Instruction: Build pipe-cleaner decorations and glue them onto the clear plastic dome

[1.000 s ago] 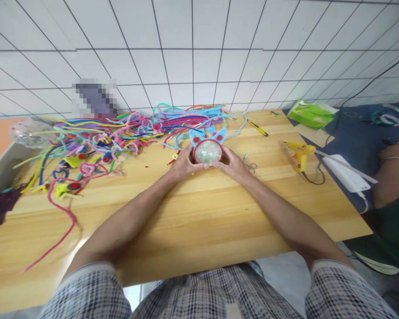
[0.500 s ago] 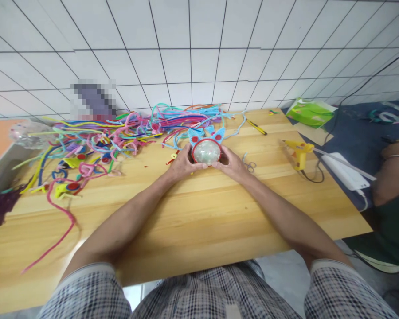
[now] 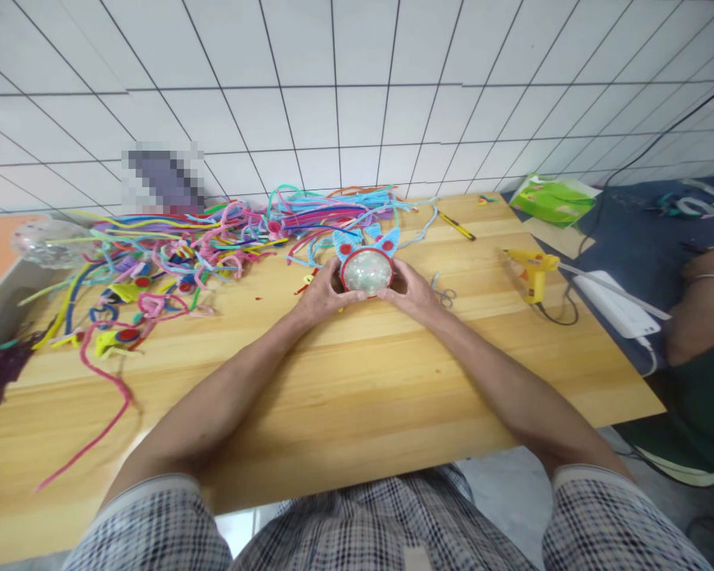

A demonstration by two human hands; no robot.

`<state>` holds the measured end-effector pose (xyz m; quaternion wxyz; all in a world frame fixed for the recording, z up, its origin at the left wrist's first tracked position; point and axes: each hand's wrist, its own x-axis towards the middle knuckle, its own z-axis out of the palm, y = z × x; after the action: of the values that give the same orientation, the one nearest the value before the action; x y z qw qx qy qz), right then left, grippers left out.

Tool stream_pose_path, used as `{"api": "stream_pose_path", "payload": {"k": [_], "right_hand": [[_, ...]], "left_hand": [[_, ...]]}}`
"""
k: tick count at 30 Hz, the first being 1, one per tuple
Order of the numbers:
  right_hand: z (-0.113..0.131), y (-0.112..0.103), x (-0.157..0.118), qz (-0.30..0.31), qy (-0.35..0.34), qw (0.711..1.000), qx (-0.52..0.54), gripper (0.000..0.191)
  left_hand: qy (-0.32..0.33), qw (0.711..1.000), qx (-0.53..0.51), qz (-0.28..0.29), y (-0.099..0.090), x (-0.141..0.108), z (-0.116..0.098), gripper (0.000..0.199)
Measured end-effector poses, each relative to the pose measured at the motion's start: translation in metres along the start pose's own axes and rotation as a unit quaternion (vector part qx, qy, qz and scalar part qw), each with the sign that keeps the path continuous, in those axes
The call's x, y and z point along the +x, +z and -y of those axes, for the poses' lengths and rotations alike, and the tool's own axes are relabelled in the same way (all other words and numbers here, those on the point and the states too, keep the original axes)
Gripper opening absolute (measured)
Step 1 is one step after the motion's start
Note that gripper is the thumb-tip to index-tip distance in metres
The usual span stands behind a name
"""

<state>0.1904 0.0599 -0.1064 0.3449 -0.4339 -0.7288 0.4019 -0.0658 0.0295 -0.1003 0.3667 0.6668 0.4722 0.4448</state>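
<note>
Between my two hands is a clear round ball (image 3: 367,272) with a red pipe-cleaner rim and light-blue pointed ears with red centres on top. My left hand (image 3: 326,292) is closed around its left side, the thumb along the lower edge. On the opposite side, my right hand (image 3: 413,289) grips it the same way. Both thumbs nearly meet at the front, and the other fingers are partly hidden behind the ball. Scissors (image 3: 446,296) lie just right of my right hand.
Tangled coloured pipe cleaners (image 3: 214,238) cover the table's back left, beside a clear confetti ball (image 3: 53,242). A yellow glue gun (image 3: 534,271), a utility knife (image 3: 457,226), a white power strip (image 3: 619,304) and a green packet (image 3: 554,200) are to the right. Another person's arm (image 3: 705,301) shows at the right edge.
The whole view has shifted very slightly. Both hands keep the same hold on the ball, with no other visible movement.
</note>
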Motion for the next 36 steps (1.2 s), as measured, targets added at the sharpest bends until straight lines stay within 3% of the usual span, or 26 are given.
{"api": "stream_pose_path", "payload": {"k": [8,14,16,20,23,25,28,30,33,35,36], "right_hand": [[-0.004,0.002,0.002,-0.014,0.003,1.0,-0.002,0.102],[-0.009,0.003,0.001,-0.039,-0.025,0.998,0.031,0.099],[-0.012,0.003,0.001,-0.07,-0.041,0.995,0.055,0.094],[-0.005,-0.001,0.003,-0.199,-0.072,0.975,0.072,0.082],[0.021,-0.009,-0.002,-0.287,-0.115,0.947,0.087,0.065],[0.047,-0.012,-0.011,-0.28,-0.13,0.944,0.118,0.053],[0.087,-0.002,-0.025,-0.18,-0.069,0.953,0.231,0.046],[0.105,0.016,-0.033,-0.079,0.023,0.942,0.326,0.05],[0.114,0.055,-0.043,0.005,0.085,0.936,0.342,0.066],[0.112,0.085,-0.05,-0.038,0.12,0.942,0.31,0.067],[0.109,0.101,-0.053,-0.136,0.12,0.941,0.287,0.062]], "left_hand": [[-0.01,1.0,-0.023,-0.005,0.003,0.001,0.014,0.077],[0.046,0.995,-0.081,-0.033,0.004,0.003,0.028,0.098],[0.054,0.99,-0.103,-0.074,0.003,0.003,0.029,0.086],[0.075,0.967,-0.056,-0.238,-0.009,0.003,0.017,0.066],[0.172,0.939,0.019,-0.296,-0.016,-0.005,-0.013,0.048],[0.281,0.917,0.088,-0.268,-0.009,-0.017,-0.042,0.029],[0.436,0.87,0.155,-0.17,0.025,-0.042,-0.086,0.026],[0.544,0.804,0.213,-0.111,0.055,-0.058,-0.106,0.028],[0.625,0.727,0.284,-0.029,0.091,-0.07,-0.115,0.019],[0.595,0.735,0.325,-0.002,0.1,-0.07,-0.108,0.015],[0.57,0.751,0.334,0.013,0.1,-0.068,-0.101,0.021]]}}
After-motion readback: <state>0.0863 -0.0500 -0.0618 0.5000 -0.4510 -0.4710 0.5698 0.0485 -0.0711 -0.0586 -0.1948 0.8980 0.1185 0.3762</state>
